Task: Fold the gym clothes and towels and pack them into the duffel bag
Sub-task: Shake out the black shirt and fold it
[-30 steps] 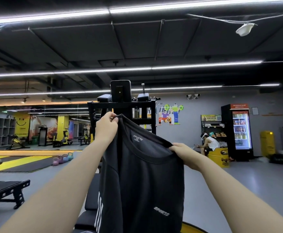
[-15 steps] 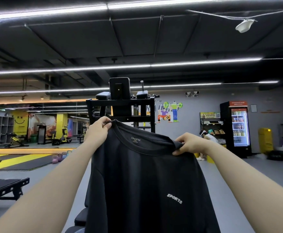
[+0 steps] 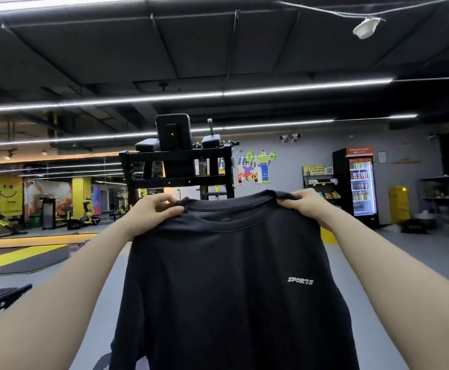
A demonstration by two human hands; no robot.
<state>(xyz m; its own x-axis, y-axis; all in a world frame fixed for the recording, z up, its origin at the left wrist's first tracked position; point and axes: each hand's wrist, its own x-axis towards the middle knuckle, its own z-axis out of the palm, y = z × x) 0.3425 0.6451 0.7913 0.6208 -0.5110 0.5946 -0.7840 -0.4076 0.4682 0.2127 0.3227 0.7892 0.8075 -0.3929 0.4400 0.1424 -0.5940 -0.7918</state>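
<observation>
Now, in the head view, the black T-shirt (image 3: pixel 234 289) hangs spread flat and facing the camera, where a second ago it was turned edge-on and bunched between the hands. The hands have moved apart and come level, so the collar sits stretched between them and the small "SPORTS" print shows on the right of the chest. To my eye that means the shirt is shaken out and squared, ready to be laid down for its first fold; no duffel bag or towels show in this view, so packing looks some way off.

Both arms reach forward and up, roughly straight. The left hand (image 3: pixel 152 213) pinches the shirt's shoulder seam just left of the collar, thumb on the near face and fingers curled over the top edge. The right hand (image 3: pixel 307 204) grips the opposite shoulder, its fingers curled over the fabric. Behind the shirt, well apart, stands a black exercise station (image 3: pixel 176 166), and a drinks fridge (image 3: pixel 358 186) stands against the far right wall.
</observation>
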